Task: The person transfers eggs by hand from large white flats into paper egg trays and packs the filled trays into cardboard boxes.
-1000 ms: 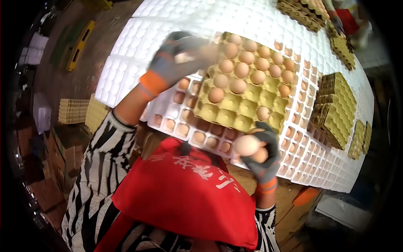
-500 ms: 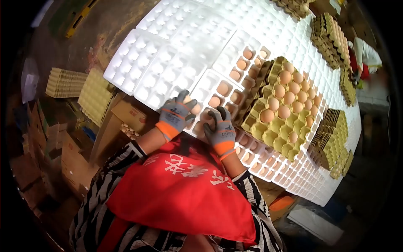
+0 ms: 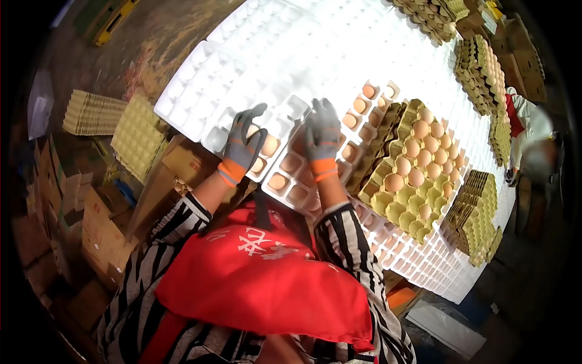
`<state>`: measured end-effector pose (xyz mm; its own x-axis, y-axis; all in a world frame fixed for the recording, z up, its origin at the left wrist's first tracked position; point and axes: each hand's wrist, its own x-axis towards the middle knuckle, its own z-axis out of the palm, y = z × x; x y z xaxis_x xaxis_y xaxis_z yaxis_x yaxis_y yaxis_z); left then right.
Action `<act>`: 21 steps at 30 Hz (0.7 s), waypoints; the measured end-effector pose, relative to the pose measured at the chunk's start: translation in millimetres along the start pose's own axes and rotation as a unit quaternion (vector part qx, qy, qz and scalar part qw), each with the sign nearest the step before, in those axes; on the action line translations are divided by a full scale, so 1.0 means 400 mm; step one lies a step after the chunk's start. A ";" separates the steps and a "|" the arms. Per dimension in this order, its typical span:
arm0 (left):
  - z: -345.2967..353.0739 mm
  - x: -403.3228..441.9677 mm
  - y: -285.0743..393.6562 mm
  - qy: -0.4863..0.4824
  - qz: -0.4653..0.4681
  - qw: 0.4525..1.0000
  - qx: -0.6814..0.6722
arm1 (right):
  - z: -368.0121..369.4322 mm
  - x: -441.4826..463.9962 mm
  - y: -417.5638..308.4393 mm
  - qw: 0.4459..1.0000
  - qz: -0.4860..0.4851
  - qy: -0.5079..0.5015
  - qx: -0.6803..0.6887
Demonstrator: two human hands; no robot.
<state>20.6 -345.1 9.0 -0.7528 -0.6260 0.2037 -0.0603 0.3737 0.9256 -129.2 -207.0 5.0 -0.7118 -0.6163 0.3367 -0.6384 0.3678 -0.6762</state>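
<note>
My left hand (image 3: pixel 244 141), in a grey glove with an orange cuff, curves its thumb and fingers around a brown egg (image 3: pixel 252 130) over the near edge of a white foam tray (image 3: pixel 212 138). Two more eggs, one a pale brown egg (image 3: pixel 270 145), sit in cells beside the thumb. My right hand (image 3: pixel 323 130), gloved alike, reaches over the neighbouring tray with its fingers stretched forward. Its palm hides some cells, and I see nothing held in it. Below it, an egg (image 3: pixel 278 181) and several others lie in cells. Right of this hand, a yellow pulp tray (image 3: pixel 397 209) holds many eggs.
White foam trays cover the table. Stacked pulp trays (image 3: pixel 473 209) stand at the right, and egg-filled stacks (image 3: pixel 476 73) farther back. Left of the table are pulp trays (image 3: pixel 140 136) and cardboard boxes (image 3: pixel 106 233). Another person's sleeve (image 3: pixel 530 121) shows at far right.
My left hand has shifted left, uncovering eggs in the near cells. The right hand has moved forward across the tray, its fingers straighter than before. The view has shifted slightly.
</note>
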 end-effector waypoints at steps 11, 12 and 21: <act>0.099 0.037 -0.012 -0.077 0.112 0.941 0.311 | -0.223 -0.238 -0.116 0.989 0.050 -0.017 0.138; 0.077 0.023 0.011 -0.065 0.080 0.950 0.296 | -0.258 -0.254 -0.128 0.992 0.053 -0.039 0.110; 0.023 -0.079 0.021 -0.268 0.116 0.834 0.468 | -0.475 -0.380 -0.127 0.987 0.059 -0.027 0.144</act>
<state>37.8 -316.0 7.5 -0.9853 -0.1591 -0.0614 -0.1676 0.9701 0.1755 -44.1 0.3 112.5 -0.7544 -0.6204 0.2144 -0.4369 0.2308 -0.8694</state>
